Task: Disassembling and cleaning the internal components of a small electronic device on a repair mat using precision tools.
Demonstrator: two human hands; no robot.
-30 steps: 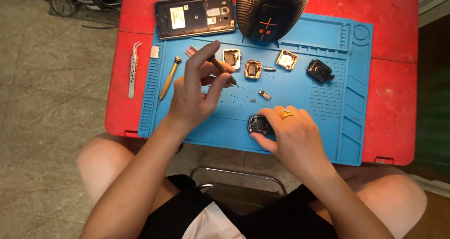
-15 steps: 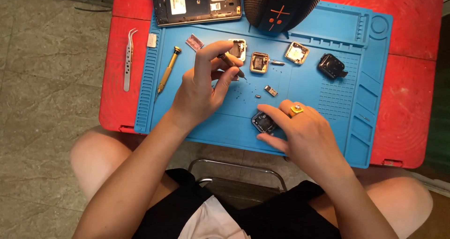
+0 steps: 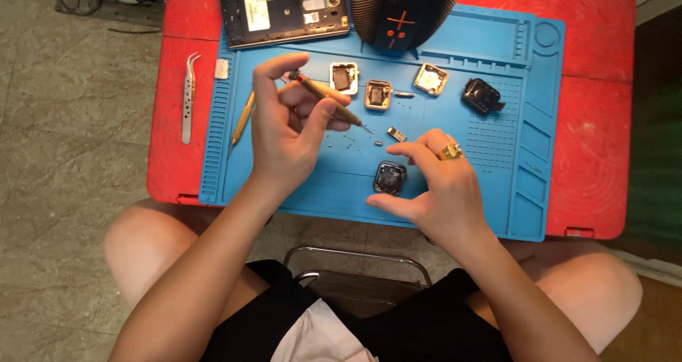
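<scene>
Surface: a red table (image 3: 604, 92) on a grey tiled floor, covered across the middle of the frame by a blue work mat (image 3: 497, 184) with ridged edges and small trays.

Left hand (image 3: 288, 131): raised above the centre-left of the mat, fingers curled, thumb and fingertips pinching a slim brown screwdriver (image 3: 328, 100) that slants down to the right, its tip just above the mat.

Right hand (image 3: 433, 184): lower centre, wearing a gold ring (image 3: 450, 151); thumb and forefinger are spread around a small dark watch case (image 3: 390, 177) lying flat on the mat, thumb just below it, forefinger just above it.

Upper middle of the mat: a white-framed square part (image 3: 344, 78), a gold-framed square part (image 3: 378, 94), another pale square part (image 3: 430, 78) and a black part (image 3: 480, 95), set apart in a row. Tiny screws (image 3: 377, 143) lie near the screwdriver tip.

Top edge: an opened phone (image 3: 284, 10) and a black ribbed object with orange marks (image 3: 401, 10).

Left: a second screwdriver (image 3: 243, 118) on the mat and silver tweezers (image 3: 188, 98) on the table.
</scene>
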